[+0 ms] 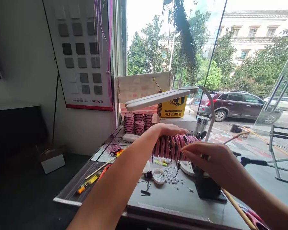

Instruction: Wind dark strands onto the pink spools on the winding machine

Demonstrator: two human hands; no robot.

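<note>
A sideways row of pink discs point(169, 147), with dark thread or line between them, is held up over the table. My left hand point(169, 129) lies across the top of this row, its visible fingers stretched out towards the right; its thumb is hidden. At the row's right front, my right hand point(210, 156) has thumb and forefinger pinched together against the discs. What sits in that pinch is too small to make out. Below the row, a small black tassel-like piece point(179, 166) hangs on a dark line. A black stand base point(210, 190) is under my right hand.
A white lamp point(158, 98) reaches over the row. Upright stacks of pink discs point(139, 126) stand behind, near a yellow box point(172, 108). A white dish point(159, 176) and loose grey beads point(171, 175) lie in front. A yellow cutter point(88, 182) lies left.
</note>
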